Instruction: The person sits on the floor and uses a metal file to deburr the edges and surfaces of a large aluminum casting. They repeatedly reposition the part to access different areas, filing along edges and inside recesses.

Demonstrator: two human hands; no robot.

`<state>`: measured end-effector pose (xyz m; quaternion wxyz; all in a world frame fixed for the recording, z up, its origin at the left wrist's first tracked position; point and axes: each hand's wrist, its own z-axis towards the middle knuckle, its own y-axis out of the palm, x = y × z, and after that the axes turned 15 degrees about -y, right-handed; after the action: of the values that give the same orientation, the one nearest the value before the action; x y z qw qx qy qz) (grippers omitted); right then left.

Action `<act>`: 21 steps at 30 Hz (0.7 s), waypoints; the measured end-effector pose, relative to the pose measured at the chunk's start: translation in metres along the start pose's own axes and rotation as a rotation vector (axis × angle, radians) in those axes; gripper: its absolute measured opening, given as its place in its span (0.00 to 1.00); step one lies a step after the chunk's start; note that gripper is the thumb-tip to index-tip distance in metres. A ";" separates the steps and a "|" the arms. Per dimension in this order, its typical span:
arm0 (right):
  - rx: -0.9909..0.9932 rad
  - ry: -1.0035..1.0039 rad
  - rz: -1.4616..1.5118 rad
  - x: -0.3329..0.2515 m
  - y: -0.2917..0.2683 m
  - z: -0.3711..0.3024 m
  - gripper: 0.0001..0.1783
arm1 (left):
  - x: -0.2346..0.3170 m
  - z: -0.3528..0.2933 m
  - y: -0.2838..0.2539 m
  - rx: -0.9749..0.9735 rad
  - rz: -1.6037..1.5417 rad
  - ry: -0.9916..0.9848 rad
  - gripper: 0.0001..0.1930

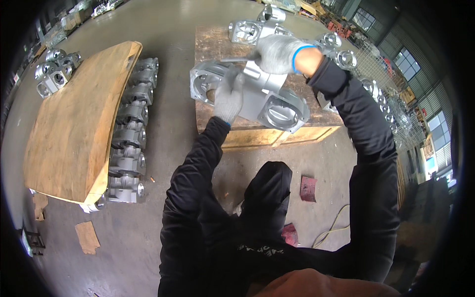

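Note:
A large silver metal casting [250, 101] with round openings at both ends lies on a wooden-topped crate in front of me. My left hand [229, 98], in a grey-white knit glove, rests on the casting's left part. Its fingers stretch forward and the thumb stands apart. Above the casting's middle, my right hand [278, 53], in a similar glove with a blue cuff, is closed round a thin grey bar-like tool [234, 60]. The tool points left, past the tips of my left fingers. Its grip end is hidden inside the right glove, and its exact kind does not show.
More castings [246, 31] stand on the far side of the crate [210, 42]. To the left, a plywood sheet [79, 123] covers a stack with a row of castings [129, 133] along its side. Red pieces [308, 189] and a cable [331, 230] lie on the floor near me.

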<state>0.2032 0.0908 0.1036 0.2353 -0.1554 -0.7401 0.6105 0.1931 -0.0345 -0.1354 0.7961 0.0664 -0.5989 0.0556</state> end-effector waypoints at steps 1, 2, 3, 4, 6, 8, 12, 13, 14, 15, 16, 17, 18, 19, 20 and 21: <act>0.076 0.009 -0.136 -0.004 -0.003 0.000 0.17 | 0.000 -0.002 -0.001 0.027 -0.065 -0.043 0.17; -0.002 0.024 -0.159 -0.007 -0.006 -0.001 0.18 | 0.000 -0.005 -0.003 0.012 -0.124 -0.087 0.18; -0.011 0.130 -0.208 -0.008 -0.009 -0.002 0.19 | 0.001 -0.007 -0.005 -0.004 -0.181 -0.156 0.18; -0.091 0.295 -0.279 -0.008 -0.015 -0.004 0.19 | 0.003 -0.009 -0.007 0.019 -0.182 -0.114 0.19; -0.069 0.363 -0.371 -0.004 -0.020 -0.008 0.14 | 0.008 -0.011 -0.012 0.085 -0.153 -0.140 0.20; -0.032 0.206 -0.305 0.004 -0.015 -0.009 0.13 | 0.015 -0.008 -0.012 -0.034 -0.059 -0.137 0.23; 0.034 0.204 -0.541 0.006 -0.001 -0.017 0.13 | 0.027 -0.001 -0.003 0.004 0.038 -0.065 0.21; 0.021 0.277 -0.552 0.004 0.003 -0.017 0.13 | 0.029 0.002 -0.002 0.022 0.043 -0.043 0.20; 0.000 0.224 -0.505 0.001 0.006 -0.014 0.13 | 0.030 0.004 0.000 0.061 0.029 -0.003 0.20; 0.005 0.221 -0.501 -0.001 0.008 -0.009 0.13 | 0.031 0.004 0.001 0.030 0.086 -0.033 0.20; -0.028 0.225 -0.477 -0.002 0.006 -0.006 0.13 | 0.032 0.005 0.002 0.027 0.121 -0.037 0.19; 0.017 0.178 -0.426 -0.003 0.004 -0.003 0.11 | 0.033 0.005 0.002 0.017 0.154 -0.010 0.19; 0.088 0.159 -0.411 -0.002 0.001 -0.003 0.16 | 0.034 0.006 0.002 0.021 0.127 -0.056 0.20; 0.050 0.205 -0.324 0.001 -0.003 -0.005 0.13 | 0.036 0.005 -0.001 0.003 0.100 -0.082 0.20; 0.009 0.247 -0.225 0.006 -0.007 -0.009 0.14 | 0.038 0.006 -0.002 -0.024 0.084 -0.143 0.20; 0.054 0.283 -0.154 0.014 -0.010 -0.022 0.15 | 0.041 0.006 -0.003 0.042 0.041 -0.036 0.21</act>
<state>0.2037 0.1142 0.1184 0.3873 -0.1764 -0.6927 0.5823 0.1995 -0.0385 -0.0949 0.7824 0.0718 -0.6130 0.0835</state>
